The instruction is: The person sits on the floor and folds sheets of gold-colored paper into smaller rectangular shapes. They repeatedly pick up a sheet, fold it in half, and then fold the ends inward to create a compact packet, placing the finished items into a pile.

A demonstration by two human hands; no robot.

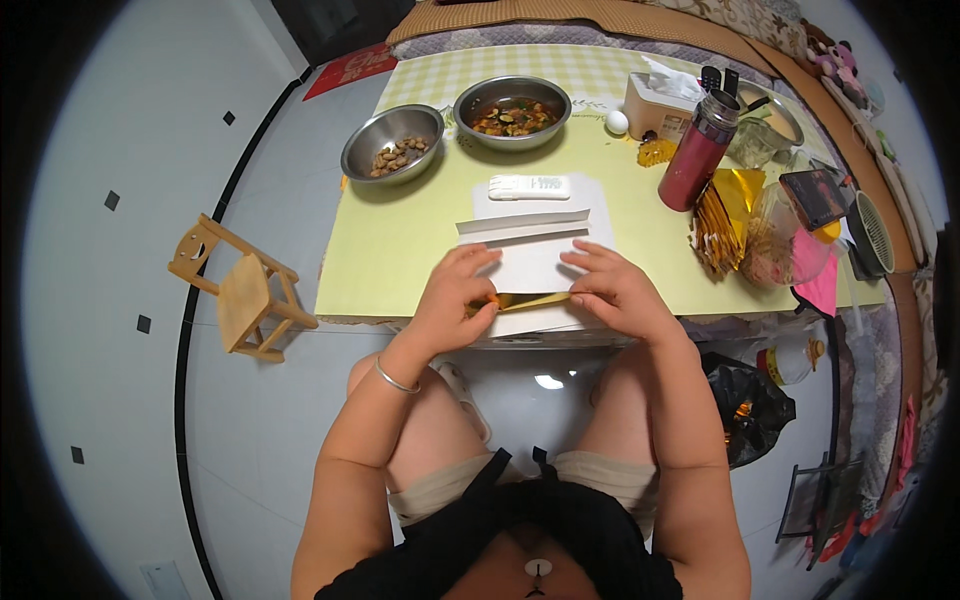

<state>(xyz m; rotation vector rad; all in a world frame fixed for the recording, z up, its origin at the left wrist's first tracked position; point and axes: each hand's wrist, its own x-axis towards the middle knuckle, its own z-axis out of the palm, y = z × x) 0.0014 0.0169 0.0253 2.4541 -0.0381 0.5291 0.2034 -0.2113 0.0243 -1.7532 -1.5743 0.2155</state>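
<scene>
At the table's near edge lies a stack of white paper with a creased flap standing up across it. A strip of gold foil paper runs along the near side, between my hands. My left hand pinches its left end between thumb and forefinger, the other fingers curving over the white paper. At the other end my right hand holds the foil the same way, its upper fingers spread. How far the foil goes under the paper is hidden. Beyond the flap rests a flat white tube-like item with green print.
Two steel bowls hold food: brown pieces in the left one, a reddish dish in the other. Rightward stand an egg, a tissue box, a red flask, folded gold paper and a clear bowl.
</scene>
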